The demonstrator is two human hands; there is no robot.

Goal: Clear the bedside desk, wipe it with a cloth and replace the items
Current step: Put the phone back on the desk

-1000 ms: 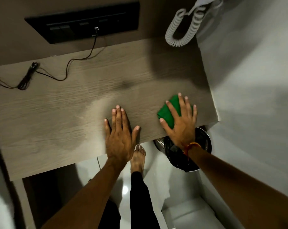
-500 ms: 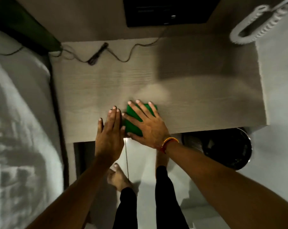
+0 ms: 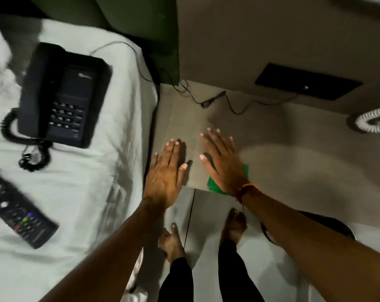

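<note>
Pale wood desk [image 3: 293, 162], green folded cloth [image 3: 213, 184] under flat, spread right hand [image 3: 222, 164]; left hand [image 3: 165, 177] flat, unclenched.

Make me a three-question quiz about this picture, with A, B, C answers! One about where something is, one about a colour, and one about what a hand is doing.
1. Where is the black corded telephone?
A. on the white bed sheet
B. on the grey wooden bedside desk
C. on the floor

2. What colour is the cleaning cloth?
A. yellow
B. green
C. white

3. What is the right hand doing?
A. holding the black remote control
B. lifting the telephone
C. pressing flat on the cloth

Answers:
1. A, the telephone lies on the sheet, left of the desk.
2. B, green edges peek out under the hand.
3. C, the fingers are spread over the cloth at the desk's front edge, while the left hand rests flat beside it.
</note>
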